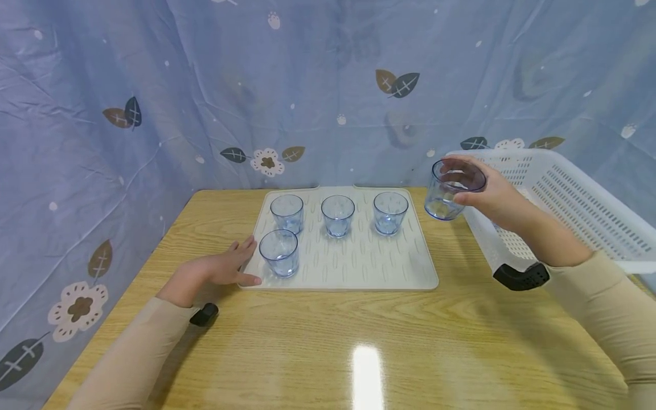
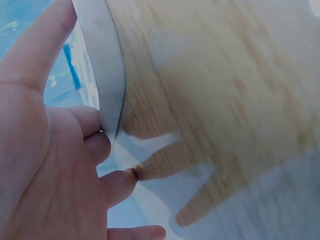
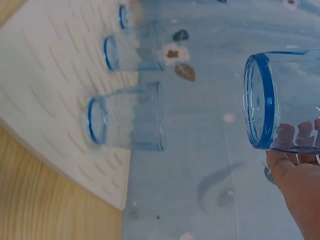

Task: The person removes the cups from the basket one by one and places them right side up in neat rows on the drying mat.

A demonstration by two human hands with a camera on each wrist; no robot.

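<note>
My right hand (image 1: 492, 191) grips a clear blue-tinted drinking glass (image 1: 448, 196), held up between the mat and the basket, slightly tilted. In the right wrist view the held glass (image 3: 285, 100) shows its thick blue base. A white draining mat (image 1: 359, 267) lies on the table with several similar glasses standing upright. Three form a back row: a left glass (image 1: 287, 213), a middle glass (image 1: 338, 216) and a right glass (image 1: 390, 213). A front glass (image 1: 280, 253) stands at the mat's left. Beside it, my left hand (image 1: 228, 265) touches the mat's left edge, fingers spread.
A white perforated plastic basket (image 1: 589, 196) stands at the right, partly behind my right forearm. The wooden table (image 1: 287, 341) extends in front of the mat. A blue patterned curtain (image 1: 328, 102) hangs behind the table and along its left side.
</note>
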